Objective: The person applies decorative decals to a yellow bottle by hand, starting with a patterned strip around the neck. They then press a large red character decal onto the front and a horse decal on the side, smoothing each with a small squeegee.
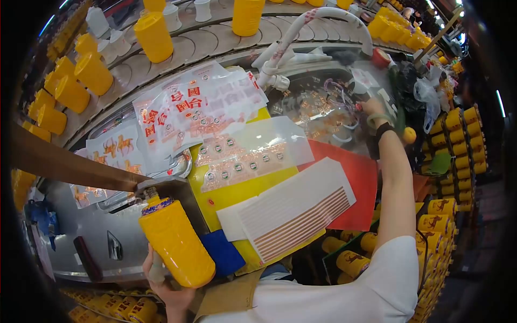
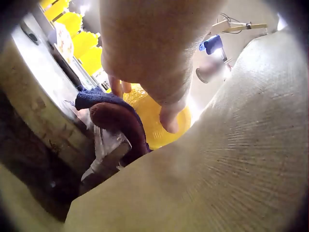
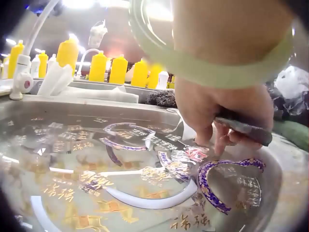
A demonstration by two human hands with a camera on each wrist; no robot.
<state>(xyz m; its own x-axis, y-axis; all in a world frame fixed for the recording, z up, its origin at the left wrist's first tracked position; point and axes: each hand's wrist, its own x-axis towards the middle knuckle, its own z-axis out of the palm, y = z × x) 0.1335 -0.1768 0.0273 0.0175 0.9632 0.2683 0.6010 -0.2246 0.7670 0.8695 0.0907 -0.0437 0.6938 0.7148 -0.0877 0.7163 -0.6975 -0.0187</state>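
Observation:
My left hand (image 1: 169,288) grips a yellow bottle (image 1: 177,242) near its base, neck pointing up and away. A purple patterned band circles the bottle's shoulder. In the left wrist view, thumb and fingers lie on opposite sides of the bottle (image 2: 152,130). My right hand (image 1: 371,107) reaches over the right side of a water-filled basin (image 3: 91,108). Under its palm it holds a flat dark piece (image 3: 244,130), fingertips pointing down beside a small clear decal with red (image 3: 195,153). Purple patterned strips (image 3: 212,193) and gold-lettered decals (image 3: 60,193) lie in the water around it.
Decal sheets (image 1: 188,107) and a striped white sheet (image 1: 296,210) cover the yellow board (image 1: 204,199), beside a blue cloth (image 1: 222,253). A white curved pipe (image 1: 323,13) arches over the basin. Yellow bottles (image 1: 153,37) stand on the conveyor behind. Metal worktop lies left.

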